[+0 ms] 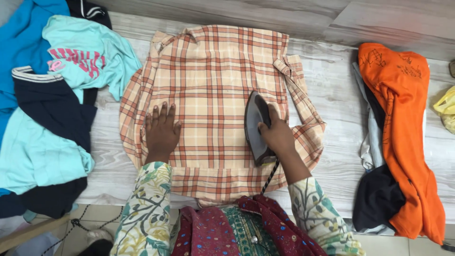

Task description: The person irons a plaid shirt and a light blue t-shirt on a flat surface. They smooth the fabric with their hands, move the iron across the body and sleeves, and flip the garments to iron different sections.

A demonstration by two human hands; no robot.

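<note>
Your right hand [277,135] covers the handle of the iron [256,127], so you can't see how its fingers wrap it. The iron's cord [270,176] vanishes under your scarf [246,227], which also hides the near hem of the checked shirt [213,76]. The heap of clothes [42,109] runs off the left edge. The yellow thing [446,109] is cut off at the right edge, too little showing to tell what it is.
</note>
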